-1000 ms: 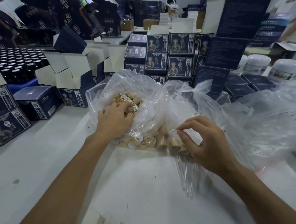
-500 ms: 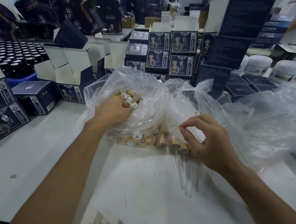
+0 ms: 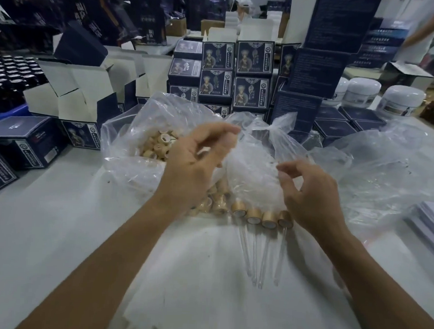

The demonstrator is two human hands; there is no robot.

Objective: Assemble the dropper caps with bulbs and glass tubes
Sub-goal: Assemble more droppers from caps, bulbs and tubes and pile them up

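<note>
Head view: two bare hands work over a white bench (image 3: 44, 230) crowded with packaging.
Left hand (image 3: 193, 163): raised above the cap bag (image 3: 126, 144), fingers curled; a pale piece seems to sit among the fingers, but whether it is gripped cannot be told.
Right hand (image 3: 312, 194): fingers loosely curled against a second clear bag (image 3: 255, 176); thumb and forefinger nearly meet, and it is unclear whether they pinch the film.
Caps (image 3: 159, 143): loose tan rings heaped inside the cap bag, more spilling along its near edge.
Droppers (image 3: 261, 217): four assembled pieces lie side by side on the bench between the hands, tan collars towards the bags, glass tubes (image 3: 256, 262) pointing at the person.
Boxes (image 3: 254, 58): dark printed cartons stacked behind the bags.
Jars (image 3: 400, 101): white tubs at far right.
Bottles (image 3: 7, 75): dark, massed at far left.
</note>
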